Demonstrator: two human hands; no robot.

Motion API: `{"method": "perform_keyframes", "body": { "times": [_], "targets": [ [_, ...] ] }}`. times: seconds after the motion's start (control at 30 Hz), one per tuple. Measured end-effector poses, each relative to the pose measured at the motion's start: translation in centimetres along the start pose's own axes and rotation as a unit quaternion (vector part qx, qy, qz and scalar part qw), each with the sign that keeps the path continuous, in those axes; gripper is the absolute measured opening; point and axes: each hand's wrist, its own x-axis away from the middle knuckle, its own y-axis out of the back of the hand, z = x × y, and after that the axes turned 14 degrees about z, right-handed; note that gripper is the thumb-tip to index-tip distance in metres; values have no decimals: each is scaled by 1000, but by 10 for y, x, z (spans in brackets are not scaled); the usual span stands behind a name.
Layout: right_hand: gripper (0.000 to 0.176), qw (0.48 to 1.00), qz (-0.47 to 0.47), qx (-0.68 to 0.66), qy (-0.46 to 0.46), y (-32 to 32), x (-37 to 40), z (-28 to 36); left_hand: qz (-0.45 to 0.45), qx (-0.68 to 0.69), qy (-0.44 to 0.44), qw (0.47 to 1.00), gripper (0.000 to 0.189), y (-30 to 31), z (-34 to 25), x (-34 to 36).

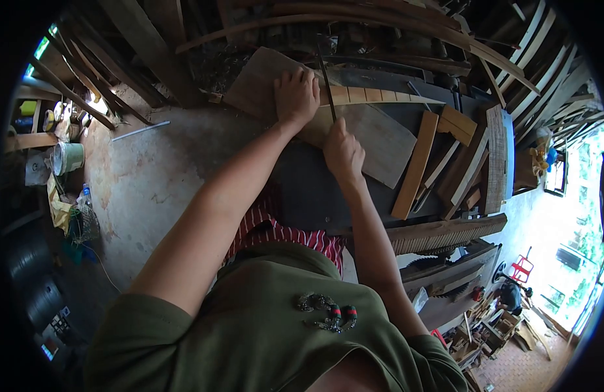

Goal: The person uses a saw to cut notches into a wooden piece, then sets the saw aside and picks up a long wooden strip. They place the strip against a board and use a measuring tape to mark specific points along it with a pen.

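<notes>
My left hand (298, 95) lies pressed on a wide, greyish wooden board (380, 140), fingers forward and slightly bent. My right hand (345, 151) is closed around the near end of a saw (326, 77), whose thin dark blade appears edge-on and points away from me. The blade passes beside my left hand, across the left part of a pale wooden strip (374, 96) with several dark cross lines. That strip lies over the far part of the board. Whether the teeth are cutting into the wood cannot be made out.
A dark bench top (308, 186) carries the board. To the right lie a brown wooden bar (415, 164) and several offcuts. Long planks (142, 39) and curved strips crowd the far side. A white bucket (68, 157) stands at left; a large toothed blade (423, 263) is at lower right.
</notes>
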Motion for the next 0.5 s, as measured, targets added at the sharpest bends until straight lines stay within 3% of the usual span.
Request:
{"method": "perform_keyframes", "body": {
  "times": [0.13,0.2,0.3,0.43,0.5],
  "targets": [
    [15,996,82,-11,-42,4,31,-4,-9,13,0,1000,20,-1,-1,1],
    [17,999,-1,35,-2,-4,17,-7,-1,10,0,1000,20,1,0,1],
    [19,998,-33,20,41,-4,-26,-3,7,7,-4,1000,20,0,1,0],
    [18,998,-50,16,44,-3,-12,-1,4,-3,4,1000,20,-2,0,1],
    [15,1000,9,19,-4,4,22,-3,3,3,4,1000,20,-2,0,0]
  ]
}}
